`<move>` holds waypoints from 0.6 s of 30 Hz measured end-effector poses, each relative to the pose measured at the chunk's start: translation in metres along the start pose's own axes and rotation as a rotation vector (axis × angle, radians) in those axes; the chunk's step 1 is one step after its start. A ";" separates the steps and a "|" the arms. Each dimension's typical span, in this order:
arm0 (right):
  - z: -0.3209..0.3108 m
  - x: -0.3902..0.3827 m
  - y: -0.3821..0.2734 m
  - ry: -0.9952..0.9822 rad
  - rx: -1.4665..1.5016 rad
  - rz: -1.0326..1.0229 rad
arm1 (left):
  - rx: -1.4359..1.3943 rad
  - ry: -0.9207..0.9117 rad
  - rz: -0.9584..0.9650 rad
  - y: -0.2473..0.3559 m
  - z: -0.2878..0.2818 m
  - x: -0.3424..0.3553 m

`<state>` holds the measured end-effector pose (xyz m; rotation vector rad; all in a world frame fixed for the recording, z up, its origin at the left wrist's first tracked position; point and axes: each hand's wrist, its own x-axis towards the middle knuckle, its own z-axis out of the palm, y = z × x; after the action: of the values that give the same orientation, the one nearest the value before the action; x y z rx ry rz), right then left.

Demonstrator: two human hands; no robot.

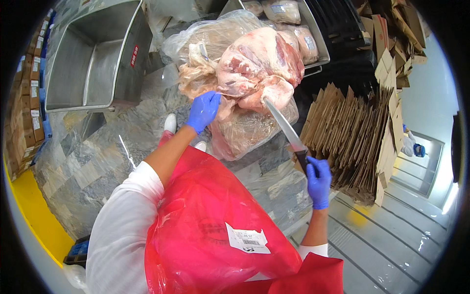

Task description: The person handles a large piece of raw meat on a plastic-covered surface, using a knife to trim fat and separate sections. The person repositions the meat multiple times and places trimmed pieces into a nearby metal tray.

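Observation:
A large piece of raw meat (259, 59), pink with thick pale fat, lies ahead of me on crumpled clear plastic. My left hand (203, 112), in a blue glove, is closed at the meat's near left edge, pinching the loose plastic bag (225, 109) there; its fingertips are partly hidden. In my blue-gloved right hand (318, 182) is a knife (286, 126) with a dark handle and a long blade. The blade slants up and left, and its tip meets a pale fatty lump at the near side of the meat.
An open metal tub (115, 59) stands at left. Behind the meat, another metal bin (320, 44) holds wrapped meat packs (283, 11). Flattened cardboard (347, 142) is stacked at right. Boxes (34, 93) line the far left. Plastic sheeting (93, 161) covers much of the area around my feet.

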<state>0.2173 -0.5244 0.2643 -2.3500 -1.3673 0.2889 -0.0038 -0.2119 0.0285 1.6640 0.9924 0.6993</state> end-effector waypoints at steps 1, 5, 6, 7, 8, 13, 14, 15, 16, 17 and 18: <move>-0.017 0.012 -0.001 0.009 -0.025 -0.023 | -0.085 0.006 -0.083 -0.002 0.002 0.004; -0.049 0.043 -0.014 0.020 -0.155 0.121 | -0.423 0.016 -0.275 -0.008 -0.005 0.014; -0.049 0.046 -0.012 -0.009 -0.175 0.163 | -0.497 0.016 -0.295 -0.009 -0.007 0.015; -0.049 0.047 -0.015 -0.050 -0.164 0.200 | -0.571 0.017 -0.314 -0.010 -0.009 0.016; -0.044 0.048 -0.020 -0.095 -0.149 0.235 | -0.640 0.022 -0.336 -0.010 -0.014 0.016; -0.063 0.053 -0.069 -0.246 -0.368 0.196 | -0.795 0.162 -0.398 -0.016 -0.058 0.045; -0.077 0.057 -0.083 -0.245 -0.453 0.171 | -0.844 0.192 -0.393 -0.021 -0.071 0.051; -0.087 0.061 -0.093 -0.212 -0.422 0.174 | -0.719 0.182 -0.345 -0.028 -0.082 0.055; -0.096 0.065 -0.102 -0.179 -0.390 0.177 | -0.595 0.172 -0.298 -0.035 -0.092 0.057; -0.101 0.071 -0.111 -0.174 -0.365 0.175 | -0.468 0.164 -0.248 -0.040 -0.098 0.058; -0.104 0.080 -0.122 -0.169 -0.341 0.171 | -0.375 0.092 -0.060 -0.053 -0.092 0.056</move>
<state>0.2007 -0.4269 0.4130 -2.7881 -1.3836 0.3318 -0.0670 -0.1129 0.0047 1.2805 0.9070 0.8695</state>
